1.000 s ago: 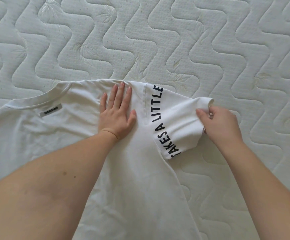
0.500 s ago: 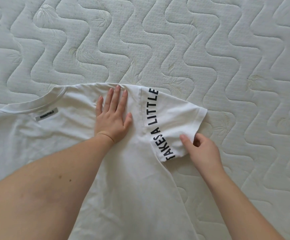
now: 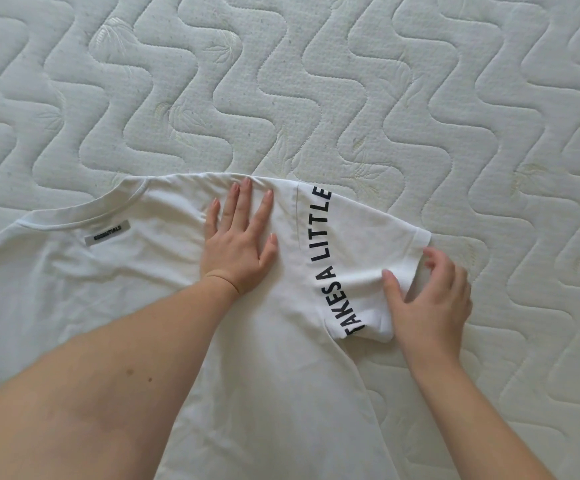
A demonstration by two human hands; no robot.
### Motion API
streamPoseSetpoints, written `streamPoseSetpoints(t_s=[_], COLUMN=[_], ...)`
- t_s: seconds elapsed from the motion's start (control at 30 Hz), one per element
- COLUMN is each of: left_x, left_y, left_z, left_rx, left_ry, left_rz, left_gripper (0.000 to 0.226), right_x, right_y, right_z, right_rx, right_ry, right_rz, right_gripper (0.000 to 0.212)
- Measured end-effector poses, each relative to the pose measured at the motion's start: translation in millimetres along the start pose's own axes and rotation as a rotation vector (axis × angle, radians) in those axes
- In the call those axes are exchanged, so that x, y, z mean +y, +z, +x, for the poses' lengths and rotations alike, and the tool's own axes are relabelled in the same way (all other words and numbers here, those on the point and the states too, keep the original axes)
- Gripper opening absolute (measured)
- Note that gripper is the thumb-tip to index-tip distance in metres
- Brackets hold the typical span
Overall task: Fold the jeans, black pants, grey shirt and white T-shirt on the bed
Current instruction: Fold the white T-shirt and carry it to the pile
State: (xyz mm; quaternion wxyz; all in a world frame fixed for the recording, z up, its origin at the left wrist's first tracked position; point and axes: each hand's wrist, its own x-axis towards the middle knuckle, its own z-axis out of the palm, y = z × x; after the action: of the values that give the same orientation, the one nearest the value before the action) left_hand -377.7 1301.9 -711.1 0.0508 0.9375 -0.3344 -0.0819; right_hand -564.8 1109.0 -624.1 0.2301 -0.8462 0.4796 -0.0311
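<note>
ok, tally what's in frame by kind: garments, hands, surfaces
Garments: 1, the white T-shirt
Hands: 2, left hand flat on the shirt, right hand at the sleeve
Surfaces: 1, the quilted mattress
Total: 4

Quilted mattress surface (image 3: 420,98), off-white, bare of any sheet, filling the whole background. Stitched all over with wavy serpentine channels running in repeated rows. Faint embossed leaf-like motifs between the waves, e.g. near the top left and centre. Small dark specks scattered over the fabric. A few pale yellowish marks toward the right side. Padding puffed up between stitch lines, flat overall. No edge or frame of it in view.
</note>
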Motion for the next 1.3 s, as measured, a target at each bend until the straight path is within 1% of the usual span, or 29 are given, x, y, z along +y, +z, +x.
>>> streamPoseSetpoints(t_s=[0.07,0.13,0.2,0.27,0.37,0.43,0.5,0.6,0.67,0.77,0.83,0.9,0.93,0.97,1.03,1.07,1.1,1.17,1.23,1.3], left_x=[-0.1,-0.7,0.1,0.8,1.3,0.9,-0.1,0.1,1.3,1.2,-7.0,-24.3,-34.8,-45.6,-63.4,-71.5,-80.1,-97.0,-110.6,-123.2], left_y=[0.8,1.5,1.0,0.3,0.0,0.8,3.0,3.7,-0.9,-13.3,-22.9,-36.2,-44.7,-53.9,-70.2,-76.8,-82.4,-91.9,-101.7,-108.1], left_z=[-0.5,-0.4,-0.1,-0.2,-1.1,-0.7,0.9,0.3,1.0,2.3,-1.1,-5.7,-8.1,-9.6,-1.1,7.9,18.6,40.9,57.8,68.3], left_rx=[0.004,0.015,0.017,0.018,0.026,0.029,0.027,0.015,-0.023,-0.123,-0.227,-0.304,-0.287,-0.210,0.037,0.108,0.112,-0.019,-0.175,-0.254], left_ry=[0.004,0.006,0.006,0.003,0.002,0.005,0.011,0.003,-0.004,-0.013,0.057,0.173,0.200,0.195,0.097,0.011,-0.082,-0.233,-0.329,-0.306], left_rz=[0.006,0.011,0.002,-0.008,-0.014,0.004,0.020,0.016,0.015,-0.012,-0.064,-0.139,-0.190,-0.234,-0.267,-0.240,-0.193,-0.046,0.053,0.114], left_gripper=[0.069,0.068,0.068,0.067,0.065,0.064,0.063,0.064,0.064,0.064,0.066,0.063,0.057,0.050,0.040,0.040,0.042,0.044,0.033,0.023], right_x=[-22.8,-49.2,-76.3,-98.5,-89.7,-65.3,-50.0,-48.8,-50.7,-54.5,-59.6,-65.4,-70.0,-76.0,-92.7,-103.0,-113.0,-130.2,-141.1,-145.6], right_y=[3.9,13.4,29.0,48.3,76.7,88.9,94.8,101.3,100.7,92.9,86.3,77.4,73.7,71.8,72.8,75.1,77.4,78.5,75.9,72.4], right_z=[14.3,29.9,37.9,33.6,18.3,17.0,20.1,21.3,21.0,23.4,23.4,22.0,21.6,21.6,27.8,34.6,43.0,61.5,78.0,90.4], right_rx=[0.061,0.067,0.013,-0.054,-0.174,-0.235,-0.209,-0.165,-0.175,-0.250,-0.309,-0.290,-0.260,-0.235,-0.221,-0.229,-0.242,-0.271,-0.314,-0.362], right_ry=[-0.129,-0.272,-0.375,-0.425,-0.481,-0.488,-0.498,-0.516,-0.502,-0.482,-0.453,-0.446,-0.476,-0.516,-0.556,-0.544,-0.516,-0.430,-0.343,-0.342], right_rz=[0.018,0.049,0.077,0.047,-0.189,-0.331,-0.383,-0.420,-0.443,-0.487,-0.476,-0.399,-0.337,-0.264,-0.132,-0.106,-0.126,-0.243,-0.334,-0.378], right_gripper=[0.059,0.057,0.058,0.059,0.064,0.065,0.066,0.068,0.068,0.066,0.066,0.066,0.064,0.063,0.059,0.057,0.054,0.048,0.038,0.030])
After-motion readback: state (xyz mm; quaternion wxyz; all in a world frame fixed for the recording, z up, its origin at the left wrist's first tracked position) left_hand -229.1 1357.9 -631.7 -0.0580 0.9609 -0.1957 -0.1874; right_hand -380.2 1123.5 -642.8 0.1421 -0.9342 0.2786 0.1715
